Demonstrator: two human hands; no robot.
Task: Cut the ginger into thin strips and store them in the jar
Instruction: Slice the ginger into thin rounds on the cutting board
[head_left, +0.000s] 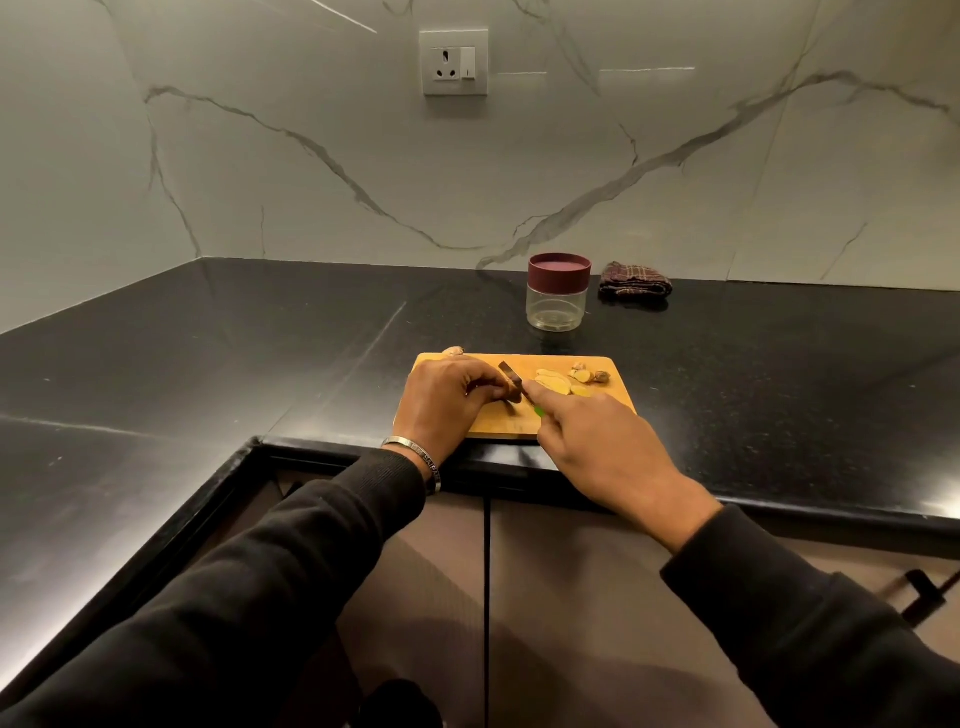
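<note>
Several pale yellow ginger slices (558, 383) lie right on the cutting board (613, 387). Left hand (447, 400) pinches a brown ginger piece (514, 391); right hand (602, 447) grips the knife (519, 387). Far off, the jar (557, 306) stands lidded.

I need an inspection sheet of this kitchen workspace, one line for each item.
Surface: black countertop, glossy, carrying a wooden cutting board at its front edge.
Job's things: ginger slices on the board; jar behind it, maroon lid on, looks empty.
Clutter: folded checked cloth beside the jar.
Grippers: left hand holds a ginger piece; right hand grips a knife.
Cables: nothing seen.
Surroundings: marble wall, wall socket, cabinet doors below.
</note>
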